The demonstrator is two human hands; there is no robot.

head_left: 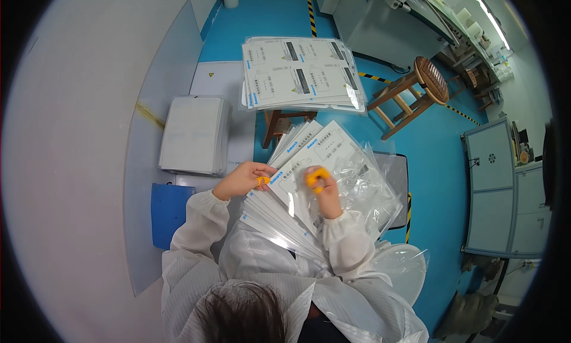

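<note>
A fan of white printed panel sheets (333, 144) with blue and black markings lies across my lap. My left hand (245, 180) pinches the left edge of the top sheets, an orange finger cot on one finger. My right hand (324, 191), slightly blurred, is above the top sheet with its fingers curled and orange cots on them. Crumpled clear plastic film (372, 194) spreads from beside the right hand over the right part of the sheets. The curled fingers appear closed on the film's left part; their tips are partly hidden.
Ahead stands a stack of printed sheets (303, 75) on a wooden stool (273, 126). To the left are a stack of white panels (191, 135) and a blue folder-like item (168, 215). Another wooden stool (410, 99) and a grey cabinet (491, 188) stand on the right.
</note>
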